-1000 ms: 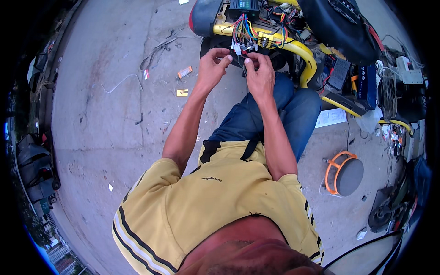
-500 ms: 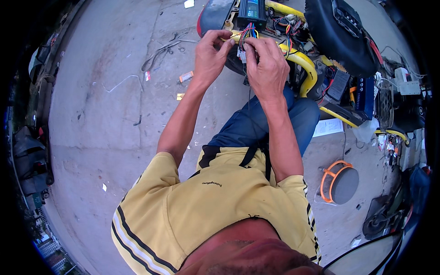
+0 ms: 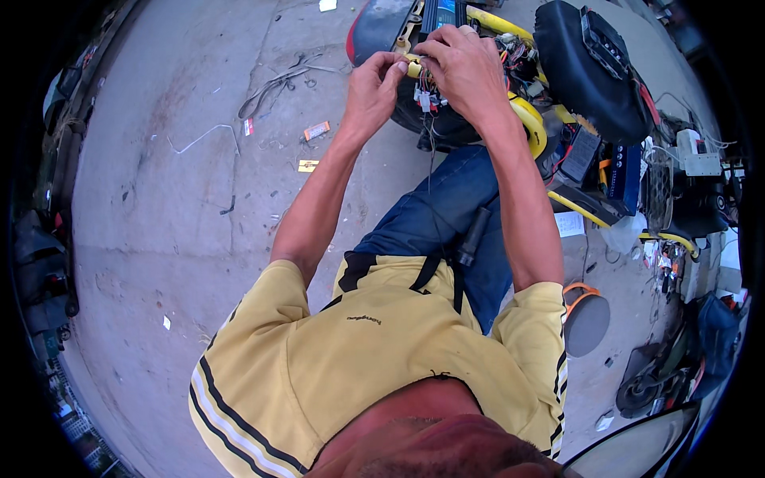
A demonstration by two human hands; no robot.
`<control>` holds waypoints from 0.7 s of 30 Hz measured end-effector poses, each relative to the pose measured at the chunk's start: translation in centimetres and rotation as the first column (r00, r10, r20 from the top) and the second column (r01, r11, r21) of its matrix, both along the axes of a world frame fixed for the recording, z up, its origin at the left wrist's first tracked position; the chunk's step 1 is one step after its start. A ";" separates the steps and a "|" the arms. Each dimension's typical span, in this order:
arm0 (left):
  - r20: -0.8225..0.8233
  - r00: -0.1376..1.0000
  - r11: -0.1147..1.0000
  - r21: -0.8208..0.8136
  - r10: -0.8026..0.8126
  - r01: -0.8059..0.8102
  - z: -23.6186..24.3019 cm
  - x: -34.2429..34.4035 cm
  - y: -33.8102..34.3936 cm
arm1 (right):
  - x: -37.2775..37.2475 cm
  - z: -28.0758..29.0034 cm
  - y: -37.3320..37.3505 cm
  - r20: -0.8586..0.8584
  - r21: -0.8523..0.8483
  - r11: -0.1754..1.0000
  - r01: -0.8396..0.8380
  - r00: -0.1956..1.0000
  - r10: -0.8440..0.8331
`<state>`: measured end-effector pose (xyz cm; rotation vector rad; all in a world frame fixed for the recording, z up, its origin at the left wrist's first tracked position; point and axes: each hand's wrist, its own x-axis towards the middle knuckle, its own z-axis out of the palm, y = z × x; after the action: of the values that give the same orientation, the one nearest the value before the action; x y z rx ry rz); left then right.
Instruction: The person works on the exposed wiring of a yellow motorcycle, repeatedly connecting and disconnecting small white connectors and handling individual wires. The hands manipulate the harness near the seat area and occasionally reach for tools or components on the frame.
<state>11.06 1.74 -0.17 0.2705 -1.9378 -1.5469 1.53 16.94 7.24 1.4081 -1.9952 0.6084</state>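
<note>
My left hand (image 3: 372, 94) is closed in a pinch beside the yellow tube frame (image 3: 529, 119) of a vehicle. Close to it, my right hand (image 3: 468, 78) has its thumb and fingers pressed together, above a bundle of thin coloured wires. What sits between the fingertips of either hand is too small to make out. White plug connectors (image 3: 426, 101) hang from the wires below my right hand. Behind the hands stands a dark finned box (image 3: 443, 13), partly covered by my right hand. A thin dark cable hangs down past my knees.
A black seat (image 3: 586, 68) lies tipped at the right of the frame. A round stool (image 3: 588, 323) with an orange frame stands by my right arm. A grey strap (image 3: 279, 84), a small orange-and-white box (image 3: 316, 131) and a yellow packet (image 3: 308, 166) lie on the concrete floor.
My right hand has moved up and forward, now covering more of the wires and box. The left hand stays nearly in place. A black cylinder has come into view by my thigh.
</note>
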 end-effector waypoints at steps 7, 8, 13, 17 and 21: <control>0.071 0.995 0.993 0.099 -0.066 0.059 0.7 0.3 -0.1 | -0.6 -0.1 -0.7 0.162 0.132 0.990 -0.044 0.986 0.022; 0.086 0.993 0.988 0.143 -0.079 0.066 0.9 0.4 -0.1 | -0.7 0.0 -0.6 0.186 0.136 0.989 -0.052 0.982 0.026; -0.082 0.995 0.995 0.076 -0.064 0.070 0.4 0.1 0.4 | -1.6 0.1 -0.7 0.254 0.189 0.979 -0.076 0.967 0.026; -0.164 0.982 0.921 -0.361 0.091 -0.145 1.0 0.4 1.0 | -1.8 0.7 -0.8 0.283 0.265 0.962 -0.067 0.959 -0.011; -0.322 0.934 0.688 -0.644 0.153 -0.334 1.1 -0.1 0.5 | -2.0 1.1 -0.9 0.266 0.283 0.956 -0.075 0.964 -0.003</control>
<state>10.92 2.19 0.93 0.0054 -2.0262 -0.5613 -0.46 16.07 8.31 1.6096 -2.3516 0.5591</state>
